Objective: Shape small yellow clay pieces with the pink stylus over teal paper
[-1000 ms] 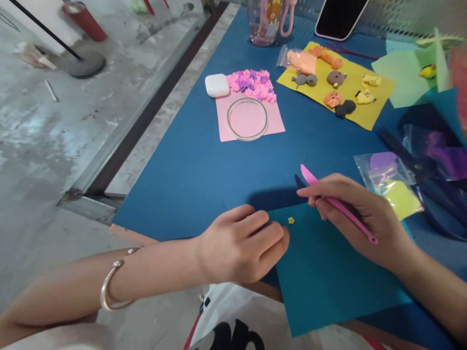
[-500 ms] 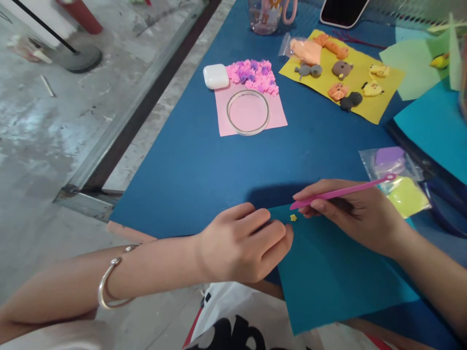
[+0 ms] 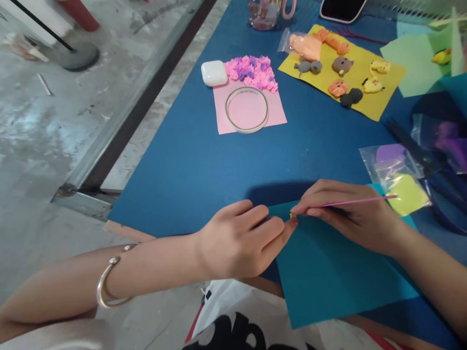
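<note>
My right hand (image 3: 346, 214) is closed round a thin pink modelling tool (image 3: 359, 200), whose tip meets a tiny yellow clay piece (image 3: 292, 215) on a teal paper sheet (image 3: 335, 277). My left hand (image 3: 241, 240), with a silver bangle on its wrist, rests with curled fingers on the sheet's left corner. Its thumb tip lies beside the yellow piece. Whether it pinches the piece I cannot tell.
On the dark blue table cover (image 3: 189, 165) lie a pink paper with a clear ring (image 3: 247, 109) and pink-purple clay flowers (image 3: 251, 72), a white earbud case (image 3: 214, 73), a yellow sheet of clay animals (image 3: 343, 73), and clay bags (image 3: 397, 177). The table edge and floor lie to the left.
The pink tool has swung round from pointing up-left to lying level, its tip lowered onto the yellow piece. My left thumb has slid right, up to that piece.
</note>
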Action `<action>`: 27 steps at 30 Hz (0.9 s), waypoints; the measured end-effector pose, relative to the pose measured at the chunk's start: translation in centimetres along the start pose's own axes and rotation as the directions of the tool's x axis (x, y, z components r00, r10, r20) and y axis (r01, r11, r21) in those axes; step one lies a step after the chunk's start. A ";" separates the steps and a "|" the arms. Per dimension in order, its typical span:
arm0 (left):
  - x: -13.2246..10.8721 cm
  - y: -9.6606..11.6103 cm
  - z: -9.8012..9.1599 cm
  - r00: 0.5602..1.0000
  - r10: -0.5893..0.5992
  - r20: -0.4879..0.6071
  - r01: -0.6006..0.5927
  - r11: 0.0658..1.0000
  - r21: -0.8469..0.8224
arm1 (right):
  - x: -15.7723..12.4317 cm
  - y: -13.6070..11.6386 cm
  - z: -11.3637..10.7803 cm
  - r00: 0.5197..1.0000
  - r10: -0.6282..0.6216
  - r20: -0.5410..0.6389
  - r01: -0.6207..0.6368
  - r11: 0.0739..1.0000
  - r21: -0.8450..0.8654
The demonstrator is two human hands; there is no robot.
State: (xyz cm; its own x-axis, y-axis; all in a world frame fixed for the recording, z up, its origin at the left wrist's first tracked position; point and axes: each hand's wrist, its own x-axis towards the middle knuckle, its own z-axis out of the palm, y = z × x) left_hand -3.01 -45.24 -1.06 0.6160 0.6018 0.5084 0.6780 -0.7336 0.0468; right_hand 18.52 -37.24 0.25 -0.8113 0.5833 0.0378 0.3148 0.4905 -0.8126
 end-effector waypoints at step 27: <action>0.1 0.2 0.0 0.998 -0.046 0.045 0.047 0.999 -0.013 | 0.2 -0.4 0.0 0.999 -0.003 -0.037 0.004 1.000 0.018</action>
State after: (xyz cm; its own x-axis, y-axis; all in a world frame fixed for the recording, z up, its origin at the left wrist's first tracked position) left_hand -2.87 -45.32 -1.02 0.6013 0.6485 0.4667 0.7010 -0.7085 0.0814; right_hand 18.24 -37.35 0.59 -0.7936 0.6053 0.0619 0.3027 0.4811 -0.8227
